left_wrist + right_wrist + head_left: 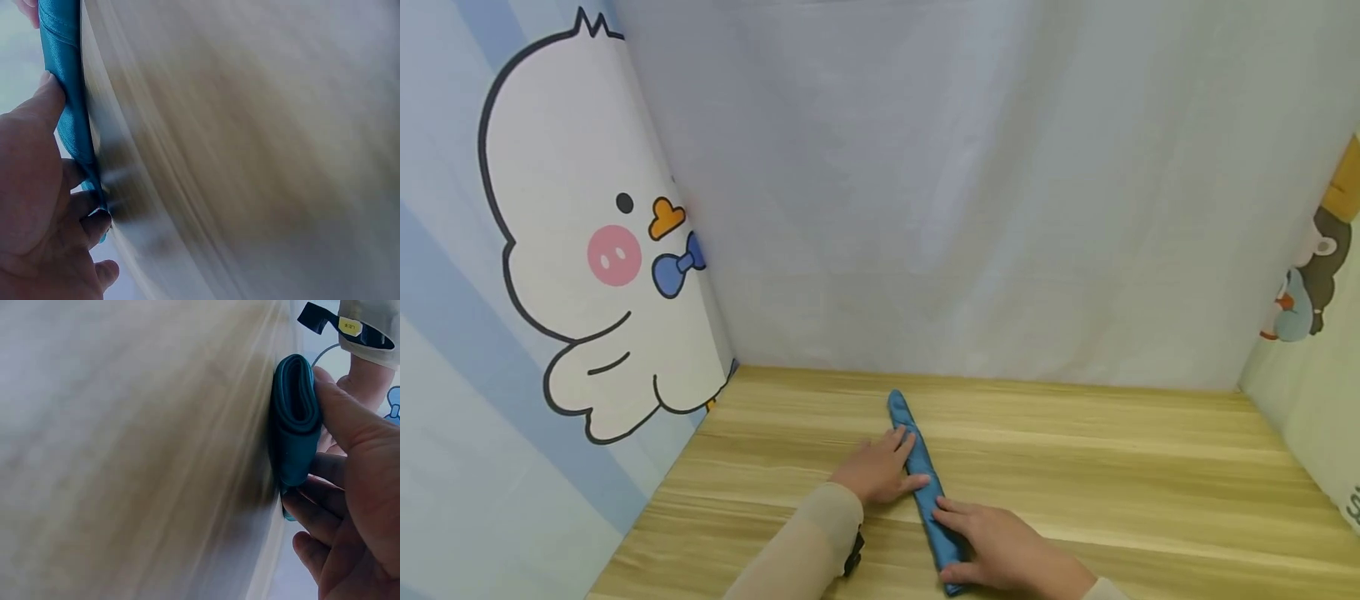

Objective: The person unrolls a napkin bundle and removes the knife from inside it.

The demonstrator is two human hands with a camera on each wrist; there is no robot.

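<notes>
A blue satin-like cloth (928, 487), rolled into a long narrow strip, lies slantwise on the wooden table. My left hand (880, 468) holds it around the middle; in the left wrist view its thumb (50, 100) rests on the roll and the curled fingers reach the far edge. Nearer to me, my right hand (1000, 542) holds the close end. The right wrist view shows the layered, coiled end of the cloth (295, 394), thumb against one side and bent fingers (312, 512) at the other edge.
The wooden table (1112, 475) runs back to a pale grey curtain (962, 192). On the left hangs a blue-striped panel with a white cartoon bird (565, 167); a printed panel (1322, 375) borders the right. A black strap (853, 554) sits at the left wrist.
</notes>
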